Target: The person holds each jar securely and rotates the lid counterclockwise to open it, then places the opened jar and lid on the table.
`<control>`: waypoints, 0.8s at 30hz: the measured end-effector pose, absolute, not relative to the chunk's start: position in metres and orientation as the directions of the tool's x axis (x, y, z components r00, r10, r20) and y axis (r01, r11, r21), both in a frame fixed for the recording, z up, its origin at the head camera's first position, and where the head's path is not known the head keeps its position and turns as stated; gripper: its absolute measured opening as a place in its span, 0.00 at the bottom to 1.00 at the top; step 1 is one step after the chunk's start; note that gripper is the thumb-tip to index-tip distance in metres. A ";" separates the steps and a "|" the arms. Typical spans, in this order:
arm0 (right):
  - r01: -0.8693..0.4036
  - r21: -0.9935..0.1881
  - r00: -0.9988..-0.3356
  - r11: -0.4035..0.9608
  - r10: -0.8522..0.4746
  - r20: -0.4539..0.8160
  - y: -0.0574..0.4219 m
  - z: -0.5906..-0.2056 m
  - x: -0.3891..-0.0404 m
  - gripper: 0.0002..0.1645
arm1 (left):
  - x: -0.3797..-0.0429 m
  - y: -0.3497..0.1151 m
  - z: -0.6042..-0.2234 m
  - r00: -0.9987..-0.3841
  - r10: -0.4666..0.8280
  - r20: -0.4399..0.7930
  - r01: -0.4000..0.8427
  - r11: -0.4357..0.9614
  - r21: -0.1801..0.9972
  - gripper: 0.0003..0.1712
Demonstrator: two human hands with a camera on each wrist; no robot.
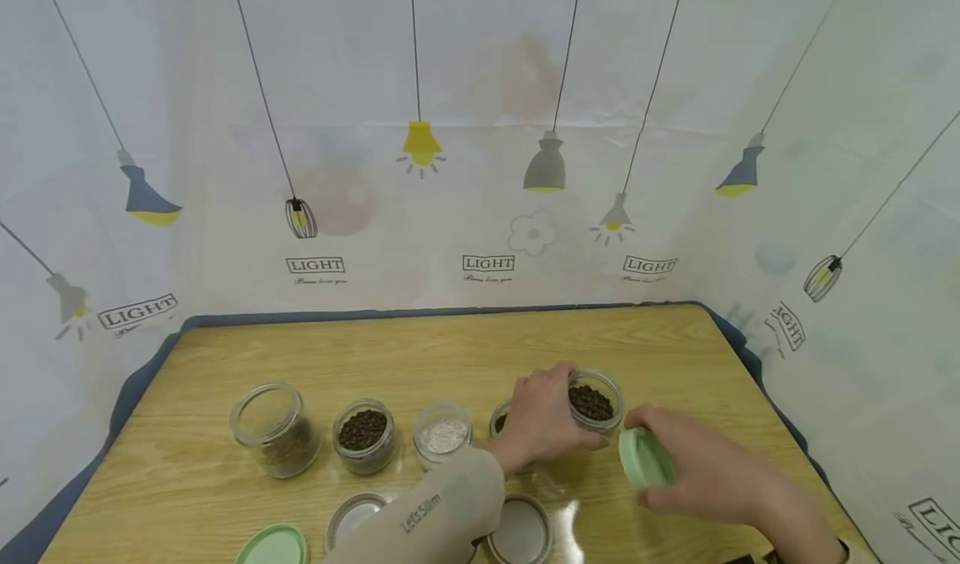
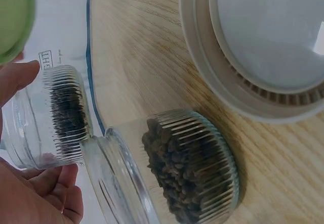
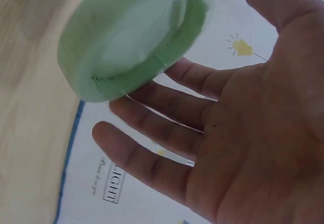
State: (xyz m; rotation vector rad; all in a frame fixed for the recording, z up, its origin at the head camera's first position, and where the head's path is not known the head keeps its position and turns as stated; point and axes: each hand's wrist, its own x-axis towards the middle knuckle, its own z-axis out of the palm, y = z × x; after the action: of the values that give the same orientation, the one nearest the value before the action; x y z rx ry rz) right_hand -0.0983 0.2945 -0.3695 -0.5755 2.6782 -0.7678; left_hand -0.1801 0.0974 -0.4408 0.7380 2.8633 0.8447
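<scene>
My left hand grips a glass jar of dark brown beans at the right end of a row. In the left wrist view the thumb and fingers stand on opposite sides of this ribbed jar. Its mouth is uncovered. Just to the right, my right hand pinches a pale green lid by its rim, tilted on edge with the hollow inside showing. The right wrist view has the lid at the fingertips. A second jar of dark beans, mostly hidden by my left hand in the head view, stands beside the gripped one.
Further left are a jar of white grains, another bean jar and a larger jar, all uncovered. Along the front lie a green lid and two whitish lids. Printed cloth backs the wooden table.
</scene>
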 end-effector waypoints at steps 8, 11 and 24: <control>-0.195 -0.709 -0.790 0.677 -0.536 -0.295 0.298 -0.399 -0.093 0.38 | -0.183 0.098 -0.442 -0.875 0.481 0.052 0.444 0.755 0.482 0.51; -0.169 -0.760 -0.753 0.628 -0.579 -0.311 0.300 -0.413 -0.092 0.40 | -0.184 0.099 -0.444 -0.870 0.491 0.049 0.458 0.765 0.452 0.49; -0.214 -0.757 -0.745 0.618 -0.604 -0.282 0.289 -0.449 -0.088 0.50 | -0.184 0.109 -0.448 -0.858 0.514 -0.008 0.474 0.799 0.370 0.49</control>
State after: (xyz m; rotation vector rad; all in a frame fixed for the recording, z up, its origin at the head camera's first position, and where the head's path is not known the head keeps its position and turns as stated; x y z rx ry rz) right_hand -0.0879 0.2891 -0.4490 -0.6430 2.3201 -0.9900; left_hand -0.1844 0.1090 -0.4481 0.7925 2.8761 0.5485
